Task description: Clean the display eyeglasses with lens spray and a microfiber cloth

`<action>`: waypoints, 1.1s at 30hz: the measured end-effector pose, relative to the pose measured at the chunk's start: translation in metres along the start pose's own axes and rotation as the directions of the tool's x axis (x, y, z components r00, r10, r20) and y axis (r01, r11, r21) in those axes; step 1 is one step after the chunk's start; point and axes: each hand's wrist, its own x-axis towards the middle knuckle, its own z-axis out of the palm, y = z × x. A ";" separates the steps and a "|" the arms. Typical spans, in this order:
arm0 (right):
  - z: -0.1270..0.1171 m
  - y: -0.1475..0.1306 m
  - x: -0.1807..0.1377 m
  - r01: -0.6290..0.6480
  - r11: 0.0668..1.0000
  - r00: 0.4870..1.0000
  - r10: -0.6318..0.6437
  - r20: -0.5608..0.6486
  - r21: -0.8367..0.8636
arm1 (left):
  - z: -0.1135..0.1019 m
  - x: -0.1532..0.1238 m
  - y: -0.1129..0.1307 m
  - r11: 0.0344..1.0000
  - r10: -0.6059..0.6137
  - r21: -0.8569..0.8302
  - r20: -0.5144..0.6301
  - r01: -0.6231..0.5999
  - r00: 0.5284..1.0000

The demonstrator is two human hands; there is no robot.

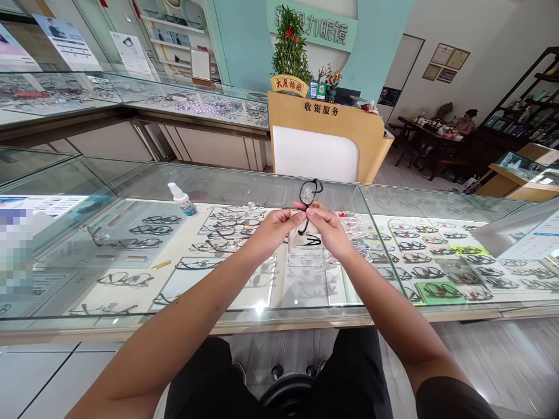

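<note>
Before you, one glass-topped table [305, 318], spectacles [442, 290] displayed beneath. Above it, your left hand [282, 226] and right hand [328, 228], both closed, fingertips pinching one pair of black-framed glasses [308, 192], one lens uppermost. One pale cloth [298, 241] hangs below your fingers; which hand grips it cannot be told. One white spray bottle [183, 201], upright, leftward. Beyond, one wooden counter [371, 137] bearing one leafy plant [290, 52].

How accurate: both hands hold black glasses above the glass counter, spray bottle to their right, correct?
Side's wrong: in the head view, the spray bottle stands left of the left hand and right hand. They do hold the black glasses above the glass counter.
</note>
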 end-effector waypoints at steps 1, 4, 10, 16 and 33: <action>0.000 0.000 0.000 -0.004 1.000 1.000 0.004 0.002 0.000 | 0.000 0.000 0.001 1.000 0.001 -0.006 0.003 -0.001 1.000; 0.000 -0.001 0.000 -0.013 1.000 1.000 0.013 -0.002 0.004 | 0.001 -0.001 0.005 1.000 0.007 -0.023 0.015 -0.007 1.000; 0.001 -0.003 0.000 -0.041 0.996 0.998 0.044 -0.033 0.078 | 0.005 -0.004 0.014 0.993 -0.018 -0.114 0.125 0.033 0.992; -0.002 -0.002 0.002 -0.093 0.985 0.992 0.104 -0.073 0.142 | 0.005 -0.006 0.019 0.991 0.003 -0.131 0.230 0.028 0.973; 0.011 0.002 -0.003 -0.014 0.999 0.997 0.018 -0.075 0.050 | 0.014 -0.002 -0.001 0.982 0.177 -0.059 -0.060 -0.180 0.982</action>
